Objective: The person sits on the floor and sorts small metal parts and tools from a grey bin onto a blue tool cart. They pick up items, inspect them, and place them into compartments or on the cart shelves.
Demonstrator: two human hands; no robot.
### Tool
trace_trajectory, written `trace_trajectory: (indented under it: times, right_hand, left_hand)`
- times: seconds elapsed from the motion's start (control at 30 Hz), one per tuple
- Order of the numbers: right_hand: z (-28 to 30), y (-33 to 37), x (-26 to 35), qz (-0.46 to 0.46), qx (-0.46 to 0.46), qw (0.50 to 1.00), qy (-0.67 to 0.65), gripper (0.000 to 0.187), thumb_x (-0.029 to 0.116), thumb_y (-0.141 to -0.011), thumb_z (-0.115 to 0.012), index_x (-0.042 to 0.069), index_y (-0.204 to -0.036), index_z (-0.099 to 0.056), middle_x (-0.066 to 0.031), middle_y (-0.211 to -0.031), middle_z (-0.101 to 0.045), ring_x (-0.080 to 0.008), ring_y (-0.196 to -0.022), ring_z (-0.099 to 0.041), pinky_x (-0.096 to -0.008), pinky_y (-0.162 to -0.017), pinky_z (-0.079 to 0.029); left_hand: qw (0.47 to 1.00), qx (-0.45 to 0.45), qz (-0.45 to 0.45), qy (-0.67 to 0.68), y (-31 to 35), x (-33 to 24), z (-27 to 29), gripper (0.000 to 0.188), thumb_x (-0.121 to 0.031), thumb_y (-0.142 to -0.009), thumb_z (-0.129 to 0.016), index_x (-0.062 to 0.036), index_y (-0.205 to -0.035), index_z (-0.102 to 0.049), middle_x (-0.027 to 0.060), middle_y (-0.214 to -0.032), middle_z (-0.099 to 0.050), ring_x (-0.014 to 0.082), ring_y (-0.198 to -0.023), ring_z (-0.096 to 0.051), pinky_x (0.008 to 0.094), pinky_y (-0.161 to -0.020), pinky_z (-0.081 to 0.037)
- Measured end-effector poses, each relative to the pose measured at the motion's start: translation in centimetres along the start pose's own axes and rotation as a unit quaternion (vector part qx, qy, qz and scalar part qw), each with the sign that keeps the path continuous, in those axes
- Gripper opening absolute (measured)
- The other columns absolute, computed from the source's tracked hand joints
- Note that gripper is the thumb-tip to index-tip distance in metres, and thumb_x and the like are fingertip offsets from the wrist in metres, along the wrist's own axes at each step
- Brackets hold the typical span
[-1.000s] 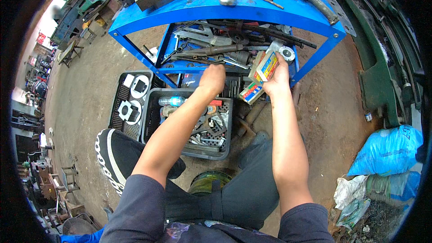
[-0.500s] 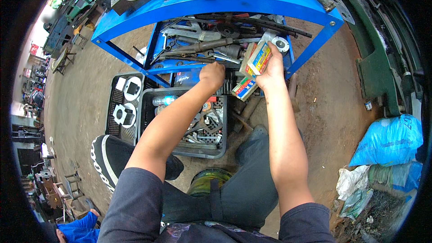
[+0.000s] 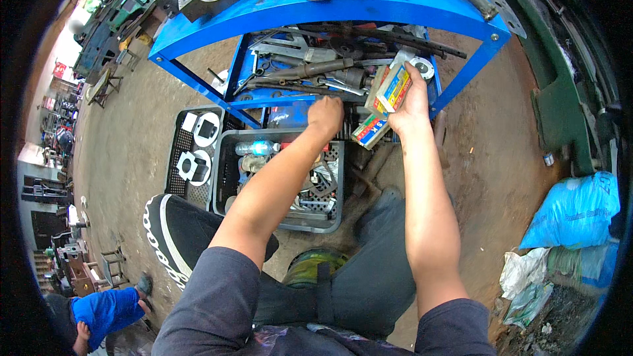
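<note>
My right hand [image 3: 414, 102] is closed round small flat cardboard boxes. A box with yellow, blue and red print [image 3: 394, 91] lies against the fingers. Below it a green, blue and white box [image 3: 370, 131] sticks out at an angle; whether the hand bears its weight I cannot tell. My left hand [image 3: 326, 117] is curled into a fist at the front edge of the blue lower shelf [image 3: 283, 101], beside dark slim metal pieces. What its fingers hold, if anything, is hidden. Steel bars, spanners and tool shanks [image 3: 310, 68] crowd the shelf beyond both hands.
A black crate [image 3: 336, 221] with metal parts and a plastic bottle [image 3: 257, 148] stands below my left forearm. Left of it is another crate [image 3: 173, 166] with white plates. The blue table top [image 3: 264, 10] overhangs the shelf. Another person [image 3: 99, 316] is at lower left.
The view has turned slightly, so the table and crates appear further right. Both hands keep nearly the same place and grip. More of the other person shows at lower left.
</note>
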State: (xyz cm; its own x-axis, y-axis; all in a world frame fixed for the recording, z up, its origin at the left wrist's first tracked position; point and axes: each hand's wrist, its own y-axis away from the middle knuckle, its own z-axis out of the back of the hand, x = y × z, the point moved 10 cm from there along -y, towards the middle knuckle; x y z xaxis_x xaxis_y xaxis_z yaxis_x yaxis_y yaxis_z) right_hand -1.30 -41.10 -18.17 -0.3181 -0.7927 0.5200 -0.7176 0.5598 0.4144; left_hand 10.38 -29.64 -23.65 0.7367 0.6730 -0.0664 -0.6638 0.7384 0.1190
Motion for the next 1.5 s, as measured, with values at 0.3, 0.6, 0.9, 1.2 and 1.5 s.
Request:
trace_trajectory:
  times: [0.3, 0.6, 0.9, 1.2, 1.5]
  right_hand:
    - [0.4, -0.4, 0.3, 0.008, 0.002, 1.000, 0.001, 0.040, 0.045, -0.095, -0.060, 0.008, -0.106, -0.067, -0.0095, -0.092, -0.071, -0.0249, -0.081, -0.070, -0.0436, -0.081, -0.056]
    - [0.8, -0.3, 0.5, 0.013, 0.001, 1.000, 0.016, 0.038, 0.046, -0.091, -0.065, 0.010, -0.105, -0.066, -0.0085, -0.094, -0.070, -0.0245, -0.082, -0.068, -0.0434, -0.078, -0.056]
    - [1.5, -1.8, -1.0, -0.003, -0.012, 0.999, 0.040, 0.022, 0.031, -0.095, -0.064, 0.009, -0.098, -0.064, -0.0078, -0.087, -0.070, -0.0215, -0.076, -0.068, -0.0413, -0.071, -0.057]
    - [1.9, -2.1, -0.5, 0.079, -0.017, 0.994, 0.079, 0.019, 0.018, -0.101, -0.061, 0.004, -0.113, -0.061, -0.0103, -0.101, -0.070, -0.0225, -0.088, -0.071, -0.0413, -0.077, -0.060]
    - [-1.0, -0.8, -4.5, 0.032, 0.077, 0.984, 0.156, 0.031, 0.015, -0.097, -0.069, 0.001, -0.120, -0.054, -0.0131, -0.104, -0.069, -0.0238, -0.087, -0.072, -0.0411, -0.071, -0.061]
  left_hand:
    - [0.996, 0.011, -0.031, -0.081, 0.4, 0.2, 0.4, 0.024, -0.018, -0.094, -0.053, -0.0108, -0.093, -0.076, 0.0160, -0.098, -0.074, 0.0323, -0.098, -0.071, 0.0448, -0.083, -0.056]
    - [0.992, -0.118, -0.053, -0.014, 2.7, 2.6, 0.7, 0.012, -0.015, -0.081, -0.065, -0.0083, -0.085, -0.074, 0.0154, -0.100, -0.069, 0.0335, -0.101, -0.065, 0.0462, -0.086, -0.052]
    - [0.995, -0.097, 0.019, -0.007, 3.4, 2.8, -1.0, 0.014, -0.014, -0.081, -0.067, -0.0045, -0.087, -0.076, 0.0176, -0.113, -0.063, 0.0351, -0.109, -0.061, 0.0473, -0.087, -0.053]
    - [0.902, -0.018, 0.068, 0.426, 4.1, 5.1, 2.4, 0.028, -0.030, -0.089, -0.074, -0.0033, -0.099, -0.075, 0.0171, -0.098, -0.074, 0.0305, -0.089, -0.072, 0.0398, -0.073, -0.056]
    - [0.683, 0.123, 0.049, 0.719, 6.5, 0.4, 3.9, 0.040, -0.026, -0.099, -0.068, -0.0023, -0.129, -0.059, 0.0078, -0.112, -0.068, 0.0157, -0.098, -0.068, 0.0329, -0.081, -0.057]
